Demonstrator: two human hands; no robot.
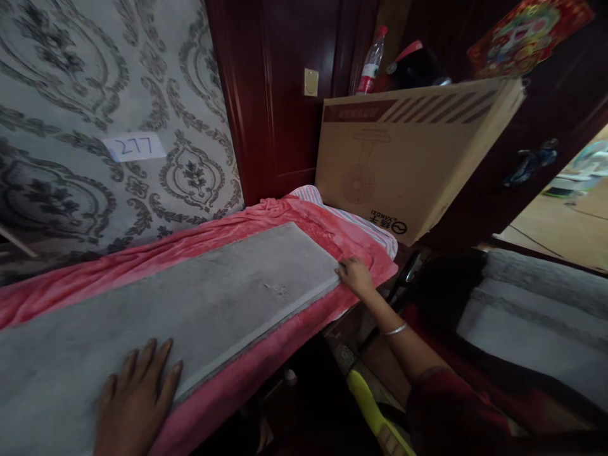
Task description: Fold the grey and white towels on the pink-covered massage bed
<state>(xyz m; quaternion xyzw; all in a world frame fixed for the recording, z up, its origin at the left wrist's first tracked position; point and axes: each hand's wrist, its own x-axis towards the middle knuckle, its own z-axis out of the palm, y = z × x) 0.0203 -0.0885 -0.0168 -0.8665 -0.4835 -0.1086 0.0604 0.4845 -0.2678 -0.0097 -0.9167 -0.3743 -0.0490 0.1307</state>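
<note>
A long grey folded blanket point(204, 304) lies on top of a pink blanket point(266, 361) spread over a narrow surface. My left hand point(135, 399) rests flat on the near end of the grey blanket, fingers stretched out. My right hand point(355, 275), with a thin bangle on the wrist, reaches to the far right corner of the grey blanket and its fingers are closed on that corner's edge.
A large cardboard box point(408, 158) stands at the far end on a striped cloth. A plastic bottle point(372, 60) and dark items sit behind it. Patterned wall with a paper label "277" point(134, 147) on the left. Grey bedding point(536, 316) lies at right.
</note>
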